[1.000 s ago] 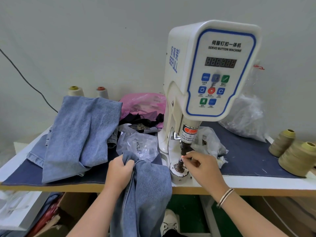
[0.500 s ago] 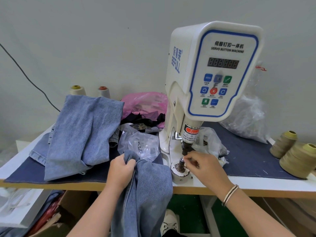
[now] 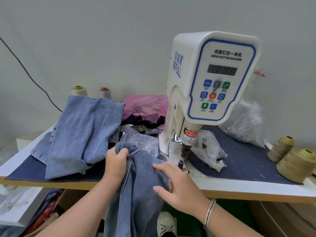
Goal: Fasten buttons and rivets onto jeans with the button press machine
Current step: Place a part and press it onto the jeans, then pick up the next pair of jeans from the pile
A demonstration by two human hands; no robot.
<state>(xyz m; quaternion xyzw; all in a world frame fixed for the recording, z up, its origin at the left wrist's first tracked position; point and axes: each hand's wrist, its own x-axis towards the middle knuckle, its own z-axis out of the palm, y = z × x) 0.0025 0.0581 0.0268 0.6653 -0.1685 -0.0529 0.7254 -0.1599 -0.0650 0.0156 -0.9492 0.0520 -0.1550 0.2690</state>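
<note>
Jeans [image 3: 136,194] hang off the table edge; left hand [image 3: 116,161] grips a bunched fold, right hand [image 3: 177,187] lies on the denim, fingers loosely spread, beside the press [image 3: 212,79].

The faded light-blue denim jeans [image 3: 136,194] lie under the hands, while a white button press machine [image 3: 205,74] with a blue-outlined panel stands beyond the right one. Right of that are olive-tan thread cones [image 3: 295,165] on a navy cloth mat [image 3: 248,161]; beyond the left hand is a pink plastic bag [image 3: 145,105].
</note>
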